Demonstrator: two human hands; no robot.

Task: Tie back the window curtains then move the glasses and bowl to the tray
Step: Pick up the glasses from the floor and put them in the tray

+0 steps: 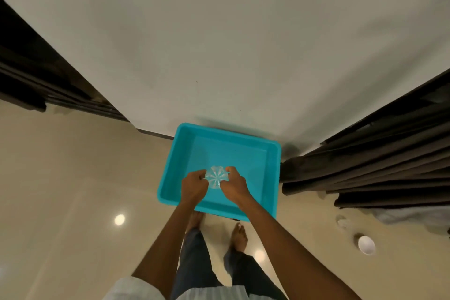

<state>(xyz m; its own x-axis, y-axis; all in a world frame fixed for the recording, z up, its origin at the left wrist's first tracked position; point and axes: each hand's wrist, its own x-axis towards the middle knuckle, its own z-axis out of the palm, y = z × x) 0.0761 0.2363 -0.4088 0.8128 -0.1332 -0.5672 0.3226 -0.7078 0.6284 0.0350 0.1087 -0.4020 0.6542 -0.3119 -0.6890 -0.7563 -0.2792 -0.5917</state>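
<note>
Holding: left hand [193,186] and right hand [235,184] each curl round one clear glass [215,177], one on either side.
Glass position: over the near part of the blue tray [233,151]; can't tell if its base touches the tray bottom yet.
Tray: on the floor [73,178] against the wall, between two dark curtains.
Not yet moved: white bowl [366,245] on the floor to the right, near the right curtain [377,165]; small clear item [342,221] just beyond it, probably another glass, too small to be sure.
Risk, early release: letting go before the base is down means the glass drops, tips or cracks.
Risk, grip: smooth glass could slip in the hands.
Risk, feet: bare feet [239,236] right beside the tray; broken glass lands there.
Risk, next trip: curtain hem lies on the floor near the bowl and could catch a foot.
</note>
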